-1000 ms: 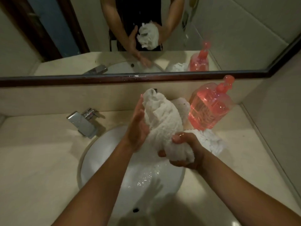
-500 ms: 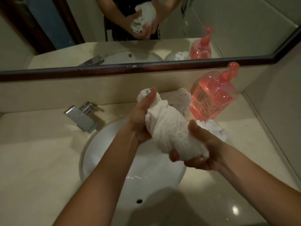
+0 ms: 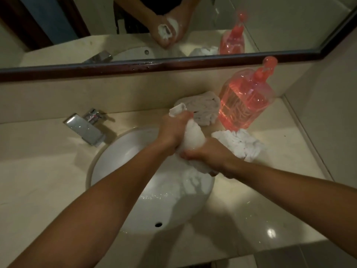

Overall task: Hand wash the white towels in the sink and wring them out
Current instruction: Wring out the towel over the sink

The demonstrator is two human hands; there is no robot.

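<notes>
Over the far right side of the sink (image 3: pixel 119 157), the left hand (image 3: pixel 172 130) and right hand (image 3: pixel 208 153) have their fingers (image 3: pixel 186 155) curled tight round one twisted white towel (image 3: pixel 193 136), so wringing looks under way. Two other bunched towels lie on the surface (image 3: pixel 38 171), a far one (image 3: pixel 201 107) and a near one (image 3: pixel 239 144) beside the pink soap bottle (image 3: pixel 245 101); I cannot tell whether they are washed. Count: three towels, one sink, one tap (image 3: pixel 83 128), one bottle.

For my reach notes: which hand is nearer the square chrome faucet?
Left. The left hand sits right of the square chrome faucet; the right hand lies even farther right.
</notes>
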